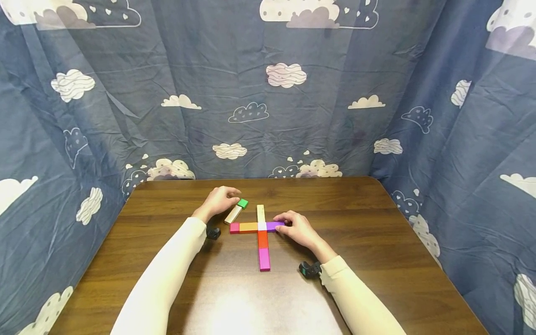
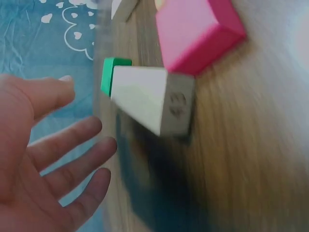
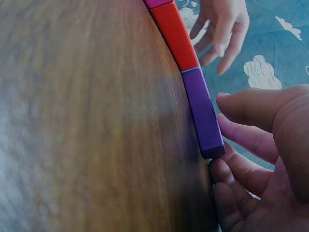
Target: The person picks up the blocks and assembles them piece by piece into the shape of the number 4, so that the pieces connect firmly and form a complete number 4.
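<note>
My left hand (image 1: pixel 219 201) hovers with loosely spread fingers beside a green block (image 1: pixel 242 203) and a plain wooden block (image 1: pixel 233 214) marked "43" on its end. A gap shows between its fingers and these blocks in the left wrist view. My right hand (image 1: pixel 298 229) is at a purple block (image 3: pixel 203 113), thumb and fingers loosely bent about its outer end. Its thumb does not cover the block's near side; whether the fingertips touch cannot be told. The purple block forms the right arm of a flat cross, next to a pale centre block (image 1: pixel 262 226).
Other arms of the cross are a plain wooden block (image 1: pixel 261 213), an orange block (image 1: pixel 248 227) with a pinkish-red block (image 1: pixel 234 228), and a red block (image 1: pixel 262 239) with a magenta block (image 1: pixel 264 259). Beyond the brown table (image 1: pixel 335 195) hangs a cloud-print curtain (image 1: pixel 201 125).
</note>
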The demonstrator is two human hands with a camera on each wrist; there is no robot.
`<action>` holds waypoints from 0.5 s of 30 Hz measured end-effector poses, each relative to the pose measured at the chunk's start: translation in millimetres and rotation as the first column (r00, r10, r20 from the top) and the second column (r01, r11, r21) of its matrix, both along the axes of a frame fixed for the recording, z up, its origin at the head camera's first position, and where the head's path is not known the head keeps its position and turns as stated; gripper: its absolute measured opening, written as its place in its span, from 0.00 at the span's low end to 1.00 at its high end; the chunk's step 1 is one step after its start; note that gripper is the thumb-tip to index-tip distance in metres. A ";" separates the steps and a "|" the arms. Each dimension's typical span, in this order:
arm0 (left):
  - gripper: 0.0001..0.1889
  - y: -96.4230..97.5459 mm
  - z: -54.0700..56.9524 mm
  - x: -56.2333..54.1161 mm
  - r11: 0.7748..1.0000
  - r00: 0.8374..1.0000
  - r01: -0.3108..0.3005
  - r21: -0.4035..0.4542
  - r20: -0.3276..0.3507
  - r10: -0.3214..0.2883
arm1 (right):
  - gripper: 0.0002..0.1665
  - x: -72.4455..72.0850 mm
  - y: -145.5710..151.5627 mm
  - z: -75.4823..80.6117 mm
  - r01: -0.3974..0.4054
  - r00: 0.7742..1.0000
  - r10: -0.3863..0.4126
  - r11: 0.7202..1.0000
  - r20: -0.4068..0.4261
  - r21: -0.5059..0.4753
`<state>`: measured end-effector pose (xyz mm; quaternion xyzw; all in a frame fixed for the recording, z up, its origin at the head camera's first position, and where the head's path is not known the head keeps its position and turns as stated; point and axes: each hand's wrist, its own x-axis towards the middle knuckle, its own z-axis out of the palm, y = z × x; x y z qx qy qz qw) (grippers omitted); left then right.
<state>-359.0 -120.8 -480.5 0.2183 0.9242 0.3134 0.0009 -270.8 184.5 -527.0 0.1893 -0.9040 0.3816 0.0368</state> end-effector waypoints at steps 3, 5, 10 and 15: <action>0.16 7.2 0.3 -3.2 1.000 1.000 -0.023 0.007 0.008 0.023 | 0.17 -1.6 0.8 -1.3 -0.001 1.000 0.001 1.000 0.006 -0.004; 0.15 9.8 -1.5 -5.7 0.999 0.999 -0.035 0.009 0.030 0.035 | 0.17 -2.6 1.1 -1.9 -0.004 1.000 0.004 1.000 0.012 -0.006; 0.13 10.8 -14.4 -15.0 0.997 0.994 -0.070 0.013 0.080 0.069 | 0.18 -4.2 0.9 -2.6 -0.003 1.000 0.003 1.000 0.023 -0.006; 0.12 8.9 -24.6 -18.8 0.995 0.991 -0.097 0.033 0.100 0.094 | 0.17 -3.4 1.5 -1.5 0.003 1.000 -0.002 1.000 0.031 -0.011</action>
